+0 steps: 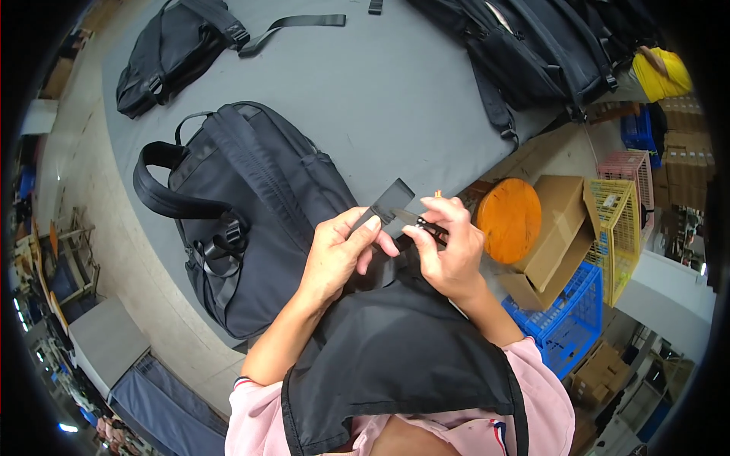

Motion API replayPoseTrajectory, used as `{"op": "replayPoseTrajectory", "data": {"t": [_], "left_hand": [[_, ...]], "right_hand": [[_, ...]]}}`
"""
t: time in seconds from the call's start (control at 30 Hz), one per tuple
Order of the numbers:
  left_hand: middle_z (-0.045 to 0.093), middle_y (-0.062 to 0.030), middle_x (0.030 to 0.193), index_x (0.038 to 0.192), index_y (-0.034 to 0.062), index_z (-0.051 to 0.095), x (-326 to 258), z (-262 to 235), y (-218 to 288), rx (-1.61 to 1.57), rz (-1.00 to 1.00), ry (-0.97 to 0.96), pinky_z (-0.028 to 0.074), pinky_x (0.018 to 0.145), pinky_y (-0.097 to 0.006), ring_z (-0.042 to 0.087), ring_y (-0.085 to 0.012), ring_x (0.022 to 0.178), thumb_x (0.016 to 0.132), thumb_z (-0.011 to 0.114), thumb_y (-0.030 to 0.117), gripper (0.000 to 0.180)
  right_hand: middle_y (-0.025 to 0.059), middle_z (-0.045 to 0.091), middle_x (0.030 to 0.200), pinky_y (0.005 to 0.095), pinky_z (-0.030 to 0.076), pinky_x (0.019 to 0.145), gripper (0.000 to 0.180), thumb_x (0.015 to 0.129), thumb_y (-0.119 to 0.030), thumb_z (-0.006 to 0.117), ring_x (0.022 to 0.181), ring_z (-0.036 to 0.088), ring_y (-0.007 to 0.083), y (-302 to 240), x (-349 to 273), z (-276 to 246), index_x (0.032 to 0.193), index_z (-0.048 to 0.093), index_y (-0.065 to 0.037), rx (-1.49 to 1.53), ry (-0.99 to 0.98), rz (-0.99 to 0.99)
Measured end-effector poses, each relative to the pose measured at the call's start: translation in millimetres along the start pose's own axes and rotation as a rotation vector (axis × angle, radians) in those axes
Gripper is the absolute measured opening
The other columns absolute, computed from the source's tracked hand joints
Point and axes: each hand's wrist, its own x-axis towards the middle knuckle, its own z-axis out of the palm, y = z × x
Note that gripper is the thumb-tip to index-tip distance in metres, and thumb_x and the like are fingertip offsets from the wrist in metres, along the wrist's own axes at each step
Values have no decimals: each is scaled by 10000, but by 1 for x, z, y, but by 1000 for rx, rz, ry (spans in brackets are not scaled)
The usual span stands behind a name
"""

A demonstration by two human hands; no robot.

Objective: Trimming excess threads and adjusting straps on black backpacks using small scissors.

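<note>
The right hand (450,251) hides most of the small black tool (426,225); its blades stay unclear.

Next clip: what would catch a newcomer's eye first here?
At centre, the left hand pinches the end of a black strap while the right hand holds small snips against it. Just left, a black backpack lies on the grey table. To the right, a round orange stool seat stands beside an open cardboard box and a blue crate.

pink short sleeves (532,380), striped cuff trim, bare forearms
</note>
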Motion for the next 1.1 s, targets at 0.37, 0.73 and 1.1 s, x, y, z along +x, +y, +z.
{"op": "replayPoseTrajectory", "data": {"t": [0.37,0.73,1.1], "left_hand": [[664,-63,729,1021,-3,619,2,-5,-1,-67,-64,-24,346,444,-169,417,-28,455,939,497,191,243],[599,-136,1104,1041,-3,611,-52,-42,58,1015,991,540,432,911,-413,541,-320,1070,717,696,107,353],[571,-159,1073,1448,127,63,-72,-153,75,-88,465,780,510,513,-271,593,-160,823,819,660,63,870]], "right_hand": [[103,575,769,326,495,630,327,727,-67,711,657,623,233,-10,12,3,1003,539,-44,-76,-143,33],[-67,461,639,194,351,437,135,899,-133,576,534,411,18,47,50,4,988,600,-34,334,-207,428],[-33,535,805,154,319,424,308,774,-133,732,520,405,1,-36,90,113,982,557,11,981,-572,689]]}}
